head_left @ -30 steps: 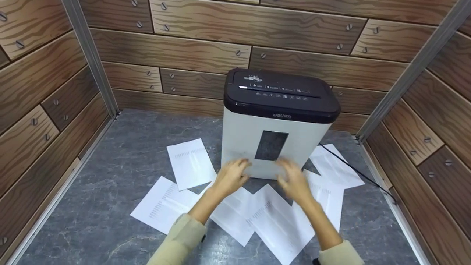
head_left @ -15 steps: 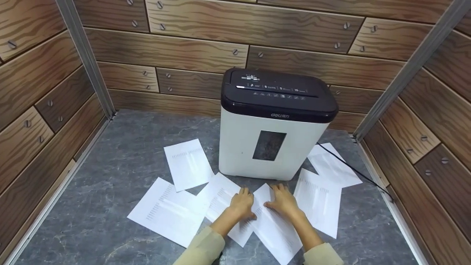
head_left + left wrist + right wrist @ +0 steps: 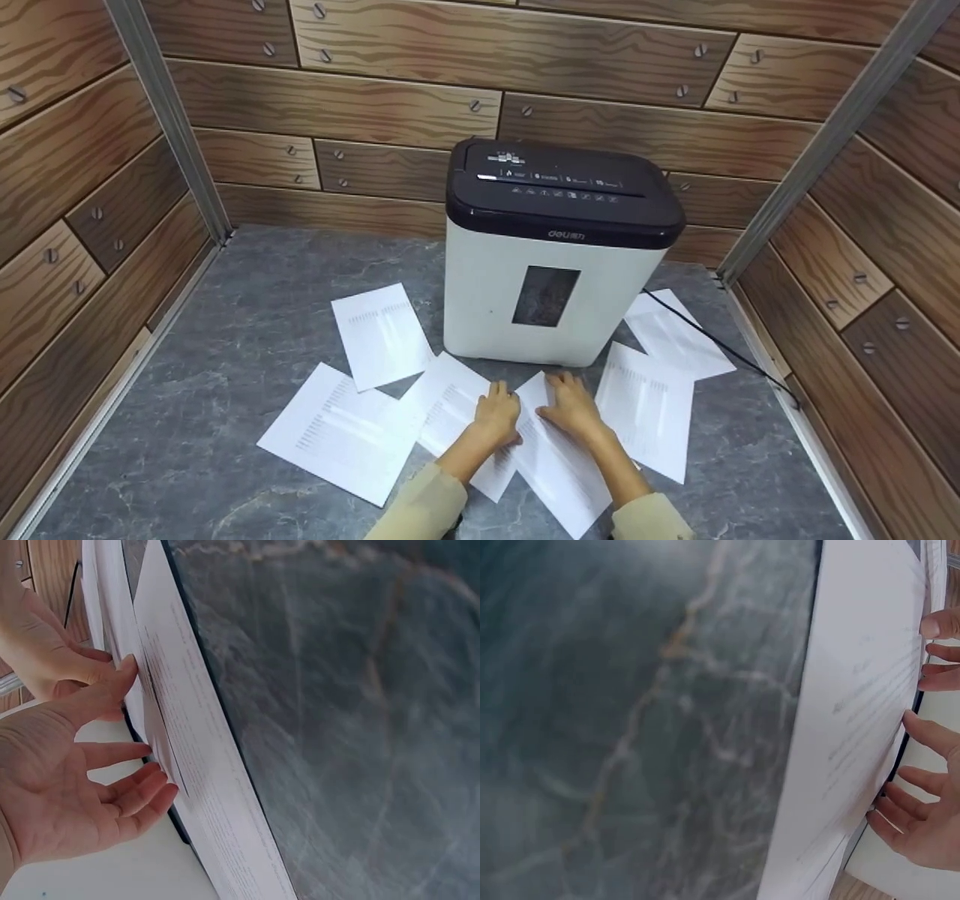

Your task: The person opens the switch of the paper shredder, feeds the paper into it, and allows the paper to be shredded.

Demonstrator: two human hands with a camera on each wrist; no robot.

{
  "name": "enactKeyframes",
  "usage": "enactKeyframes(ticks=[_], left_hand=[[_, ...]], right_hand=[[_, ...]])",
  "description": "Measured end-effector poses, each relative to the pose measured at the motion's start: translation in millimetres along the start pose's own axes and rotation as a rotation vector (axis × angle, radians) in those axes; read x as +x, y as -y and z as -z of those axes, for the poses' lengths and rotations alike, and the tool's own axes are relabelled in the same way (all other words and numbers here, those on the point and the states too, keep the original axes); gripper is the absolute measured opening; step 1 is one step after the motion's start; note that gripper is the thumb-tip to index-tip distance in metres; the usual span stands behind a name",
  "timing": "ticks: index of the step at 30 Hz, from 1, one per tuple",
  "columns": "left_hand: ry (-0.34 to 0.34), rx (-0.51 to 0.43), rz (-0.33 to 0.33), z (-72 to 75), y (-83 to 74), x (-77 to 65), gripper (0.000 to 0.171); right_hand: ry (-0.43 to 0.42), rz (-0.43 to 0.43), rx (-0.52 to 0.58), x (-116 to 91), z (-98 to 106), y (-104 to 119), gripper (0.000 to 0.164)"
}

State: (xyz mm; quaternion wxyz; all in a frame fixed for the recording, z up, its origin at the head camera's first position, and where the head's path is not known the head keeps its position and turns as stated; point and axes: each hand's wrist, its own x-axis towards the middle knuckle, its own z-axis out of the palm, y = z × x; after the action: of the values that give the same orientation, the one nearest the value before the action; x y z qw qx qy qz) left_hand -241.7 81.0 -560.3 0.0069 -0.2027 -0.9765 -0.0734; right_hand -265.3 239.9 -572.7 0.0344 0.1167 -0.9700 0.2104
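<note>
Several printed white sheets lie spread on the floor around a white paper shredder (image 3: 480,300) with a dark top. In the head view my left hand (image 3: 495,420) is over the inner edge of the left-middle sheet (image 3: 450,405). My right hand (image 3: 574,409) touches the far part of the neighbouring sheet (image 3: 559,472). Both hands have relaxed, slightly bent fingers. The left wrist view has the left hand's (image 3: 82,787) fingertips against a paper edge; the right wrist view has the right hand's (image 3: 922,802) fingertips along one. Parts of both sheets are hidden under the hands.
More sheets lie at the left (image 3: 341,439), left rear (image 3: 382,337), right (image 3: 649,420) and right rear (image 3: 675,337). A black power cord (image 3: 720,341) runs over the right rear sheet. Wood-patterned walls (image 3: 375,112) enclose the grey marbled floor (image 3: 187,390).
Both hands have come down from in front of the shredder, toward me, onto the middle sheets. Over the last half second they have barely moved, and the camera view has shifted slightly.
</note>
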Motion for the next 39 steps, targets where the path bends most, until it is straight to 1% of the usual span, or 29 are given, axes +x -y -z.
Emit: enactKeyframes(ticks=[4, 7, 13, 17, 20, 24, 26, 27, 29, 30, 32, 33, 34, 35, 36, 37, 39], left_hand=[[-0.006, 0.001, 0.022, 0.4, -2.4, 0.2, 0.055], [-0.011, 0.018, 0.028, 0.6, -4.1, -0.5, 0.055], [-0.021, 0.032, 0.037, 1.3, -6.9, -2.5, 0.056], [-0.037, 0.016, 0.043, -0.4, -7.2, -2.3, 0.055], [-0.059, -0.001, 0.040, -1.1, -7.5, -3.0, 0.055], [-0.084, -0.027, 0.044, -0.4, -8.1, -3.3, 0.054], [-0.112, -0.053, 0.052, -5.3, -8.0, 0.1, 0.050], [-0.136, -0.072, 0.055, -12.8, -6.7, 4.0, 0.047], [-0.207, -0.107, 0.061, -35.2, -2.0, 14.2, 0.042], [-0.270, -0.119, 0.046, -57.5, 3.8, 24.3, 0.038], [-0.395, -0.141, 0.004, -103.9, 17.2, 45.5, 0.038], [-0.406, -0.175, -0.011, -116.0, 23.3, 52.4, 0.039], [-0.445, -0.190, -0.037, -126.4, 29.3, 57.7, 0.042], [-0.432, -0.224, -0.047, -126.0, 32.9, 58.9, 0.044], [-0.404, -0.280, -0.055, -120.3, 36.0, 59.1, 0.044], [-0.353, -0.338, -0.045, -101.5, 35.9, 52.8, 0.047], [-0.238, -0.454, 0.000, -53.2, 33.2, 34.2, 0.052]], right_hand=[[0.051, 0.034, 0.006, 0.4, 3.1, -3.2, 0.060], [0.065, 0.063, -0.007, -1.1, 3.4, -5.8, 0.058], [0.030, 0.140, -0.084, -3.8, 1.5, -6.4, 0.054], [-0.006, 0.177, -0.106, -4.0, 0.5, -6.6, 0.049], [-0.017, 0.174, -0.089, -3.9, -0.5, -7.9, 0.047], [-0.006, 0.154, -0.045, -1.7, -0.3, -7.6, 0.051], [0.006, 0.147, -0.029, -0.2, -0.2, -6.7, 0.053], [0.009, 0.146, -0.025, 0.4, 0.0, -5.9, 0.054], [0.013, 0.139, -0.005, 1.1, 0.2, -4.2, 0.055], [0.009, 0.133, 0.014, 1.5, 0.5, -3.1, 0.056], [0.002, 0.100, 0.077, 2.2, 0.8, -2.3, 0.058], [-0.008, 0.079, 0.125, 2.9, 1.2, -2.3, 0.060], [-0.025, 0.060, 0.185, 4.5, 0.5, -4.2, 0.061], [-0.053, 0.054, 0.240, 6.8, -1.7, -9.2, 0.061], [-0.077, 0.061, 0.293, 8.8, -1.0, -12.3, 0.060], [-0.095, 0.062, 0.355, 11.0, -1.3, -17.3, 0.059], [-0.162, 0.144, 0.505, 25.5, -22.1, -51.1, 0.051]])
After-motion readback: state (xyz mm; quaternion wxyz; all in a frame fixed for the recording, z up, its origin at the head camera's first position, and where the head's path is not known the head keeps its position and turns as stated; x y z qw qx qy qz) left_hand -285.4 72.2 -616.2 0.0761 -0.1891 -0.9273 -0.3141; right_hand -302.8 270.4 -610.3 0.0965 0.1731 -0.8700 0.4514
